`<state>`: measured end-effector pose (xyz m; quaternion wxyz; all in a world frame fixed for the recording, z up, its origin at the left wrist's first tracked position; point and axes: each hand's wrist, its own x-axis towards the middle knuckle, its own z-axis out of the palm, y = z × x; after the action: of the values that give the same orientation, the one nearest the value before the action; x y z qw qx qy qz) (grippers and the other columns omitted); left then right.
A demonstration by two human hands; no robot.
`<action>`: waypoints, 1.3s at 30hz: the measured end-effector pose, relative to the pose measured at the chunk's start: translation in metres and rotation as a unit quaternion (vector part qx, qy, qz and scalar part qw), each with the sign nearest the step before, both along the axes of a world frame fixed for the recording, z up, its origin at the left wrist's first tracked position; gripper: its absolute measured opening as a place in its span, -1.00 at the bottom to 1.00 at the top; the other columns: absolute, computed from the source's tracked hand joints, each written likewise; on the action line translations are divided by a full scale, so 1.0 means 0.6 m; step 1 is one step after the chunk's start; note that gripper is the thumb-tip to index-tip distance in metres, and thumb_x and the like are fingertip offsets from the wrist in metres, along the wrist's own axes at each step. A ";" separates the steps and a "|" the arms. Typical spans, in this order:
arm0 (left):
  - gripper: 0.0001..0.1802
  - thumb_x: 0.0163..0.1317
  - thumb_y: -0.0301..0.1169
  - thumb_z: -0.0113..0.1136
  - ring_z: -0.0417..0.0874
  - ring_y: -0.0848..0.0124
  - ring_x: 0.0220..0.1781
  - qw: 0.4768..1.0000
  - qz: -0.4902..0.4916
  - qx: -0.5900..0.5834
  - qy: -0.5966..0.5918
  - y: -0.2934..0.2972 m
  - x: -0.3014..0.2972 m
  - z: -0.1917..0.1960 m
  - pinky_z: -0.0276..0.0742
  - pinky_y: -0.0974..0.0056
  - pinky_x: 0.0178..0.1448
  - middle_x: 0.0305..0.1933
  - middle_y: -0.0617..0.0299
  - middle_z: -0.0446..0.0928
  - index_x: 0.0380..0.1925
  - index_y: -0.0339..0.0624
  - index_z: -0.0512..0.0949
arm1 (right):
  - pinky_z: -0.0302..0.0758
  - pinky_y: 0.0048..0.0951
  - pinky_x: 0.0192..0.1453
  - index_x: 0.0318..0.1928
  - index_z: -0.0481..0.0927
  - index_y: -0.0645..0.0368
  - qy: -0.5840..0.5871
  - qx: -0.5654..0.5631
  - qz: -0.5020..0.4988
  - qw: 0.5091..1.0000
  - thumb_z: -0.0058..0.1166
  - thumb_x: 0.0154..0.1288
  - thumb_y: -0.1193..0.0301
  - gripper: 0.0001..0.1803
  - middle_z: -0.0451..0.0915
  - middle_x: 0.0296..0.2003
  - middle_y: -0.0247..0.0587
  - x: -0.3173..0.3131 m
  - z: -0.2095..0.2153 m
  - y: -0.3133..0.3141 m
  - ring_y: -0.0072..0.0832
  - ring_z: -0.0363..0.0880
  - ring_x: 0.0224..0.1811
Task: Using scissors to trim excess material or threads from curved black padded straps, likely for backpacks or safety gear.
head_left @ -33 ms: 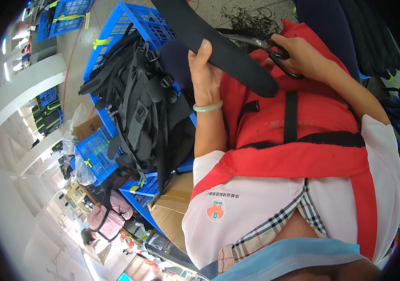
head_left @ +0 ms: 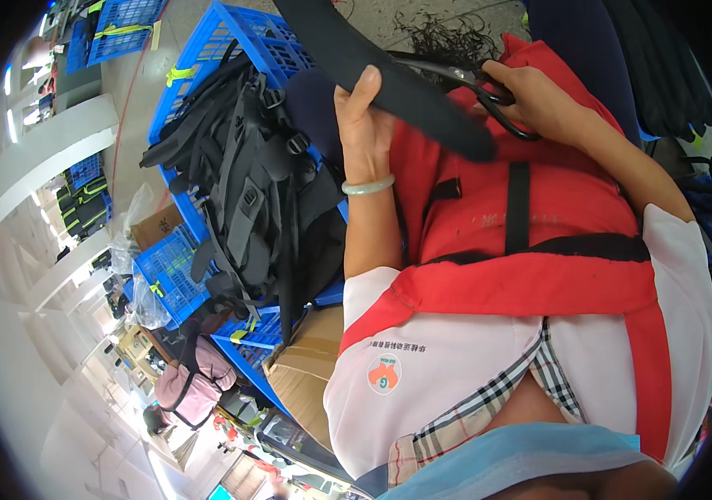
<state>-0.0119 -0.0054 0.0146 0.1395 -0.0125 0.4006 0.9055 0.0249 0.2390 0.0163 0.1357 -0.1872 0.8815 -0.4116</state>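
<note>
My left hand (head_left: 366,121) grips a long, curved black padded strap (head_left: 406,93), thumb on top and fingers hidden behind it. Its rounded end, blurred, points toward my right side, while the other end runs out past the top edge. In my right hand (head_left: 535,98) is a pair of scissors (head_left: 502,117) with black handles. The metal blades lie just behind the strap and are partly covered by it, so I cannot tell whether they touch it. Both hands hover above the red apron (head_left: 572,204) over my lap.
To my left stands a blue plastic crate (head_left: 164,108) heaped with black buckled straps (head_left: 247,183). A cardboard box (head_left: 310,367) and a smaller blue crate (head_left: 174,271) are nearby. Black thread scraps (head_left: 447,37) litter the floor ahead. Dark straps hang at right (head_left: 660,75). Another person (head_left: 193,379) sits farther left.
The strap's rounded end has swung slightly upward in the picture, and more of the scissor blades is covered. My left hand has shifted a little; the right hand looks unmoved.
</note>
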 end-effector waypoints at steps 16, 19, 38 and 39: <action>-0.72 0.07 -0.64 0.30 0.65 0.32 -0.18 0.998 0.022 -0.021 0.051 0.018 0.019 -0.026 0.60 0.20 0.01 -0.21 0.20 0.61 -0.19 -0.21 0.56 | 0.46 -0.11 -0.07 0.11 0.20 0.32 0.063 -0.021 0.013 0.998 0.23 0.10 0.44 -0.37 0.51 -0.13 0.18 0.001 -0.007 -0.015 0.06 0.50 -0.04; -0.72 0.08 -0.64 0.30 0.65 0.32 -0.18 0.998 0.026 -0.019 0.050 0.021 0.021 -0.024 0.60 0.20 0.02 -0.20 0.20 0.61 -0.18 -0.20 0.56 | 0.45 -0.04 -0.09 0.15 0.19 0.31 0.040 -0.018 0.029 0.999 0.19 0.09 0.50 -0.37 0.52 -0.18 0.24 -0.005 -0.002 -0.012 0.16 0.48 -0.05; -0.68 0.07 -0.60 0.32 0.62 0.31 -0.11 1.000 0.015 0.011 0.007 0.014 0.006 -0.033 0.57 0.17 0.09 -0.15 0.21 0.60 -0.14 -0.18 0.57 | 0.44 -0.09 -0.19 -0.02 0.31 0.23 0.086 -0.009 -0.038 0.996 0.17 0.19 0.41 -0.59 0.56 -0.34 0.11 -0.001 -0.042 -0.016 0.10 0.53 -0.21; -0.69 0.07 -0.60 0.32 0.62 0.31 -0.10 1.000 0.010 0.010 0.026 0.018 0.007 -0.034 0.57 0.18 0.09 -0.15 0.22 0.60 -0.14 -0.17 0.57 | 0.43 -0.08 -0.18 -0.01 0.30 0.23 0.093 -0.016 -0.041 0.995 0.16 0.19 0.41 -0.58 0.55 -0.32 0.12 -0.003 -0.042 -0.017 0.10 0.53 -0.20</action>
<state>-0.0077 0.0056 -0.0055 0.1205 0.0080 0.3949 0.9108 0.0229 0.2287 -0.0087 0.0338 -0.1906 0.8905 -0.4118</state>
